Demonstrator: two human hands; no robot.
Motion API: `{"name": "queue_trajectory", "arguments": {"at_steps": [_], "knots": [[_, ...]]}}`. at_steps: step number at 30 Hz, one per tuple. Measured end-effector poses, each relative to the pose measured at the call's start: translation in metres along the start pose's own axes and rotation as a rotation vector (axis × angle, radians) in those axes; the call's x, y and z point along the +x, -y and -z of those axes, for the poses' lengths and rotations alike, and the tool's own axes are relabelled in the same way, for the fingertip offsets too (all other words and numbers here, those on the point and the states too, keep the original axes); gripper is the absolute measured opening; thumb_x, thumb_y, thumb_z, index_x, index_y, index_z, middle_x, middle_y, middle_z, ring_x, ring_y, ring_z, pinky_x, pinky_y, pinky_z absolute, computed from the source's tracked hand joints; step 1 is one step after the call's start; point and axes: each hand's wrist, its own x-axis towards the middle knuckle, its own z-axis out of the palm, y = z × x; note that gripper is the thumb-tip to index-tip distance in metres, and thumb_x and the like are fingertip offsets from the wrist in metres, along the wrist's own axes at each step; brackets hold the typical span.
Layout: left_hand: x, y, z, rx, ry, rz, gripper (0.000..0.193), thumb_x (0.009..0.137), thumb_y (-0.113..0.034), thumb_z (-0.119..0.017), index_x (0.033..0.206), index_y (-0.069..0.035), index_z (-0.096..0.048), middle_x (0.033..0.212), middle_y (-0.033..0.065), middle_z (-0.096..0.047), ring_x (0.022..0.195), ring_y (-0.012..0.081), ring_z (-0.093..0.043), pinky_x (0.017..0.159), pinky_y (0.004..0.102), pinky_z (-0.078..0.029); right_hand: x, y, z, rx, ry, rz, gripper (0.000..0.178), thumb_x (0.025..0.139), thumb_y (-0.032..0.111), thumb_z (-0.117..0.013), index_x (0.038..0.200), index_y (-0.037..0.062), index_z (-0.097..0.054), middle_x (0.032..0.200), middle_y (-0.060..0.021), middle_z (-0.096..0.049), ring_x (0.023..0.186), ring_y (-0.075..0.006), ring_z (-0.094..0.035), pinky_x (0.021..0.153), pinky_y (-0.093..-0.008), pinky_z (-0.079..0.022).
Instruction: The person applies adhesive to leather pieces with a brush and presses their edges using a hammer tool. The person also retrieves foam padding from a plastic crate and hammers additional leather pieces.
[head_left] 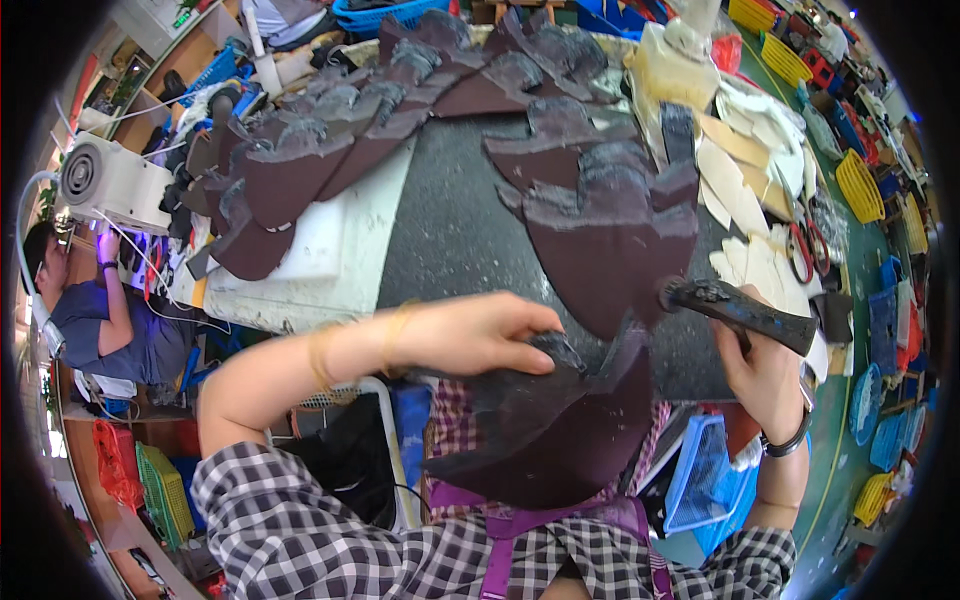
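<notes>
My left hand point(497, 335) pinches the upper edge of a dark brown, leather-like cut piece point(540, 440) between thumb and fingers. The piece hangs in front of my apron, its curved edge down and a pointed tip rising on the right. In my right hand point(765, 375) is a dark hammer point(740, 312), its round face turned left over the table and its broad end to the right; my fist hides the handle. Just beyond, similar brown pieces point(600, 255) with greyish, rough upper edges overlap on the dark tabletop point(440, 230).
More brown pieces point(300, 175) lie in overlapping rows at the far left. Cream scraps point(735, 190), scissors point(800, 240) and a yellowed container point(670, 70) stand on the right. A blue basket point(700, 475) is below the table. Another person point(110, 320) sits at the left by a white machine point(115, 185).
</notes>
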Motion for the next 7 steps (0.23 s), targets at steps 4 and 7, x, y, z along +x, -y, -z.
{"name": "queue_trajectory", "arguments": {"at_steps": [4, 7], "knots": [[0.021, 0.045, -0.06, 0.78, -0.433, -0.408, 0.025, 0.082, -0.022, -0.071, 0.096, -0.004, -0.061, 0.087, 0.0069, -0.059, 0.082, 0.02, -0.054, 0.072, 0.0326, -0.042, -0.009, 0.017, -0.007, 0.192, 0.239, 0.231, 0.013, 0.078, 0.001, -0.064, 0.09, 0.0053, -0.064, 0.083, -0.013, -0.062, 0.073, -0.0328, -0.063, 0.061, -0.0368, -0.05], [0.027, 0.053, -0.069, 0.868, -0.552, -0.289, 0.024, 0.08, -0.024, -0.072, 0.095, -0.009, -0.061, 0.096, 0.0056, -0.059, 0.09, 0.0234, -0.054, 0.076, 0.0356, -0.041, -0.018, 0.015, -0.022, 0.242, 0.418, 0.205, 0.02, 0.076, 0.006, -0.069, 0.095, 0.0072, -0.063, 0.084, -0.0101, -0.065, 0.073, -0.0315, -0.064, 0.062, -0.0357, -0.052]]}}
